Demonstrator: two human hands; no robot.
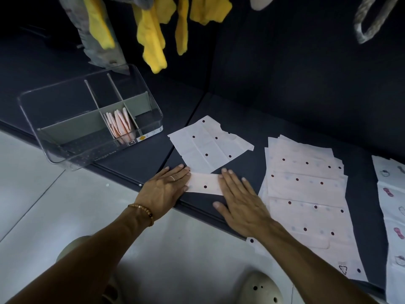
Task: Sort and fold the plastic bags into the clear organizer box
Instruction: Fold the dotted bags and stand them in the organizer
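A pale pink dotted plastic bag [205, 142] lies on the dark surface with its near end folded into a narrow strip [205, 183]. My left hand [163, 190] presses flat on the strip's left end. My right hand [240, 199] lies flat with straight fingers on its right end. The clear organizer box [54, 154] stands to the left, and several folded pink bags [119, 125] stand upright in its middle front compartment. A stack of flat dotted bags [306, 194] lies to the right of my right hand.
More bags with printed figures [392, 216] lie at the far right edge. Yellow cloths [151, 38] and a rope loop [372, 20] hang above at the back. The dark surface's front edge [197, 213] runs below my hands, with a pale floor and shoes [260, 288] beneath.
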